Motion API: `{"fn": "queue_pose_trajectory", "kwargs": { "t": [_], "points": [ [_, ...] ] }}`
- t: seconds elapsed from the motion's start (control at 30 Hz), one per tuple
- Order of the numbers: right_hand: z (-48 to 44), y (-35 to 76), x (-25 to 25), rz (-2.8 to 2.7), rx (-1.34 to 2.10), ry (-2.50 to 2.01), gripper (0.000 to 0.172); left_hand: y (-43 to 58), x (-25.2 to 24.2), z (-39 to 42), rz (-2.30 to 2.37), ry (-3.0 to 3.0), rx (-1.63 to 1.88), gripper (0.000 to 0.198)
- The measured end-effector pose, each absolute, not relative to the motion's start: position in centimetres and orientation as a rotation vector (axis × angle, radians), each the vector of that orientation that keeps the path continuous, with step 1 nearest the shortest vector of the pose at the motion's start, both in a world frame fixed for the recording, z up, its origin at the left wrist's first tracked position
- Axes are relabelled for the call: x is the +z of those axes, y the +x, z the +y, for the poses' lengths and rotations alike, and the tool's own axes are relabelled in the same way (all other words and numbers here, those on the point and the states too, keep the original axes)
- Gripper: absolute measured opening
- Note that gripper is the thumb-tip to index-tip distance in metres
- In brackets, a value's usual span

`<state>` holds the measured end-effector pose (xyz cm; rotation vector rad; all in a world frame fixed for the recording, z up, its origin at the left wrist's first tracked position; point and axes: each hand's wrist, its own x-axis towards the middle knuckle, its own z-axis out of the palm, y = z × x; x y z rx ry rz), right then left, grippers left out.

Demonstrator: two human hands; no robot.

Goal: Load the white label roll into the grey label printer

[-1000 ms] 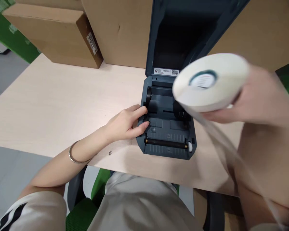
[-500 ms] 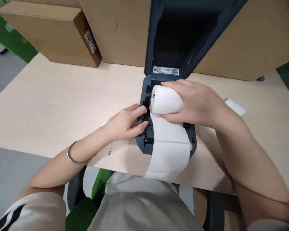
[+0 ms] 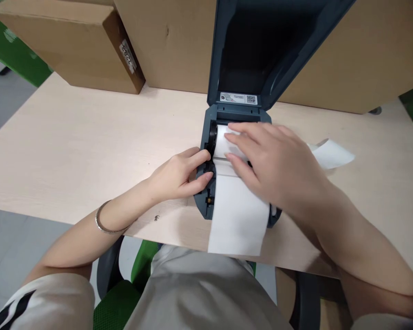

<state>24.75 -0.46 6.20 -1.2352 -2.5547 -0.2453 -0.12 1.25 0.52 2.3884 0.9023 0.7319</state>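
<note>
Two hands, apart from each other: the left hand [image 3: 179,176] at the left rim of one open printer [image 3: 239,112], its grip on the black guide [image 3: 212,135] uncertain; the right hand [image 3: 278,165], fingers spread, over one paper roll [image 3: 223,142] in the printer's bay. One paper strip [image 3: 239,220] overhangs the front; a slipping guide could skew it. Beyond: one curled paper piece [image 3: 332,153], one labelled carton [image 3: 72,50].

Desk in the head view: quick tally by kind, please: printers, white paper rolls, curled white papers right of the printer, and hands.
Printer: 1
White paper roll: 1
Curled white paper: 1
Hands: 2 (left hand, right hand)
Total: 5
</note>
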Motion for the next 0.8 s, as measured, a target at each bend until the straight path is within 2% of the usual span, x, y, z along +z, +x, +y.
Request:
{"fn": "queue_pose_trajectory", "kwargs": {
  "t": [0.1, 0.27, 0.37, 0.67, 0.8],
  "points": [
    [-4.0, 23.5, 6.1, -2.536, -0.300, -1.164, 0.050, -0.2, 0.5, 1.4, 0.885, 2.406, 0.748, 0.020],
    [-7.2, 21.7, 3.9, -2.537, -0.348, -1.212, 0.075, -0.1, 0.5, 1.4, 0.886, 2.410, 0.755, 0.021],
    [-7.9, 20.9, 2.9, -2.504, -0.335, -1.329, 0.085, -0.1, 0.4, 1.3, 0.884, 2.407, 0.764, 0.024],
    [-9.0, 20.6, 2.9, -2.569, -0.340, -1.396, 0.098, -0.2, 0.4, 1.2, 0.920, 2.388, 0.724, 0.030],
    [-10.1, 20.6, 3.1, -2.610, -0.289, -1.414, 0.110, -0.3, 0.5, 1.1, 0.914, 2.395, 0.718, 0.034]
  ]
}}
